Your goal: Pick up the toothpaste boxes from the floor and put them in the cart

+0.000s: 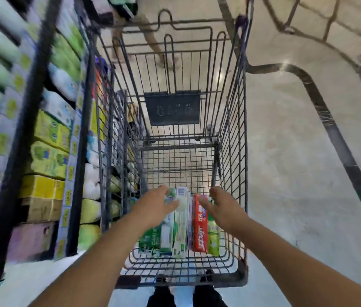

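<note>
Toothpaste boxes (175, 227) lie in cart (232, 138).

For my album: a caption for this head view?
Both hands reach over toothpaste boxes lying in a wire cart.

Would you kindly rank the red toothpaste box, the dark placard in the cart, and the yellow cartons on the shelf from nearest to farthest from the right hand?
From the right hand:
1. Red toothpaste box: directly beside the hand, at its fingers, on the cart floor.
2. Dark placard: ahead, on the cart's far end.
3. Yellow cartons: far left, outside the cart on the shelf.
</note>
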The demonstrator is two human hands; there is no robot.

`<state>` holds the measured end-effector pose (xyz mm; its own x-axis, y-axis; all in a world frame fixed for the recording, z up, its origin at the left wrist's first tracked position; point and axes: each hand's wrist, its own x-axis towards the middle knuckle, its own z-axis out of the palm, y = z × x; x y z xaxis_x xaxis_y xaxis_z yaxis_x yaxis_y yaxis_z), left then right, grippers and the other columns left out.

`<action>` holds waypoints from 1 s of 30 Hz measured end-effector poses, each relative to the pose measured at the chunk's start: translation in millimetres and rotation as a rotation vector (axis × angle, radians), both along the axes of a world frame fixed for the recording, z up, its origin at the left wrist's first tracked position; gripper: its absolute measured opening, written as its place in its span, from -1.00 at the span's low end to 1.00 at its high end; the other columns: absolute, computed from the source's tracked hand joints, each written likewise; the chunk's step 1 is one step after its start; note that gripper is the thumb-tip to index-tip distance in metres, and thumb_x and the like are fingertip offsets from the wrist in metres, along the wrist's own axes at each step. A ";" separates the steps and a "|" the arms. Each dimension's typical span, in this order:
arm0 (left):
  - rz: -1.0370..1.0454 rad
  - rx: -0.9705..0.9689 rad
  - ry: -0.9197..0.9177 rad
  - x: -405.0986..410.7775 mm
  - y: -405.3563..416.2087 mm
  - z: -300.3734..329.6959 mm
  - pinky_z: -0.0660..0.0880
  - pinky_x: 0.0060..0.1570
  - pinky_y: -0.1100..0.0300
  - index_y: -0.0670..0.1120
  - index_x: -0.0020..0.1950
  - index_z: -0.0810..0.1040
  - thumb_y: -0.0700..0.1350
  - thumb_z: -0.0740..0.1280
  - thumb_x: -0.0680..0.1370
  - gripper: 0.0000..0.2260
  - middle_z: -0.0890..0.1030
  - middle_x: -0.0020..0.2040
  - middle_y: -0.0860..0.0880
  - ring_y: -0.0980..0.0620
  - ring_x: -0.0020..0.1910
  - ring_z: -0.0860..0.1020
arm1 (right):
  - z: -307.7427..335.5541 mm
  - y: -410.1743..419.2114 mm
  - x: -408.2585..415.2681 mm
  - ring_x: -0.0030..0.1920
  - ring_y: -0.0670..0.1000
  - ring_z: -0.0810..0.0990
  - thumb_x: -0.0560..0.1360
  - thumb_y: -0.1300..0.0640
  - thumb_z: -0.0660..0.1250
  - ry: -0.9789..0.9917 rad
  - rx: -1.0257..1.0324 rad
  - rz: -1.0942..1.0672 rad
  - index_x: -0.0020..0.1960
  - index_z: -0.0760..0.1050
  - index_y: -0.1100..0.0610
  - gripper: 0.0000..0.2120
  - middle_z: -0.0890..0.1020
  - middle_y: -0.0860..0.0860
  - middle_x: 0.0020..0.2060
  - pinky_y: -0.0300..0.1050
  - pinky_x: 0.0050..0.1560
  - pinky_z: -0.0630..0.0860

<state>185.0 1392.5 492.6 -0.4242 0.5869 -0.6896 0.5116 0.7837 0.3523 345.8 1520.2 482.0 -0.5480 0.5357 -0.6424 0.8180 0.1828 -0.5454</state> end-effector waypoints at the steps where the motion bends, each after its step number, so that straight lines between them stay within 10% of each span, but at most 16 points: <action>1: 0.006 -0.010 -0.020 -7.7 -7.3 20.4 0.52 0.09 0.06 -0.06 0.39 0.38 0.22 0.26 0.60 -0.52 0.52 0.25 -0.05 -0.03 0.08 0.56 | 15.7 2.2 -0.1 0.31 0.12 0.49 0.54 -0.31 0.21 0.017 0.014 0.034 0.46 0.30 0.14 -0.32 0.48 0.13 0.37 0.05 0.30 0.45; 17: 0.015 -0.026 0.081 -14.6 -113.4 215.8 0.19 0.50 -0.06 -0.02 0.64 -0.03 0.49 0.06 0.45 -0.09 0.03 0.63 -0.06 -0.07 0.58 0.14 | 214.9 -18.3 -6.4 0.57 0.12 0.10 0.31 -0.55 0.07 0.040 0.481 0.654 0.60 0.03 0.05 0.05 0.14 0.07 0.59 0.13 0.54 0.09; 30: 0.015 0.041 0.328 32.5 -370.4 245.1 0.41 0.28 -0.05 -0.03 0.43 0.36 0.65 -0.04 0.29 -0.02 0.44 0.40 -0.12 -0.16 0.34 0.42 | 271.9 -244.3 6.4 0.59 0.16 -0.04 0.40 -0.49 0.10 0.055 0.649 0.959 0.62 -0.09 0.06 0.00 -0.01 0.09 0.61 0.16 0.54 -0.06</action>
<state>217.6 1022.0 737.7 -0.6284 0.6035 -0.4908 0.5915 0.7805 0.2024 352.2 1275.9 753.8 -0.9261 0.1057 -0.3622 0.1707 0.9735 -0.1524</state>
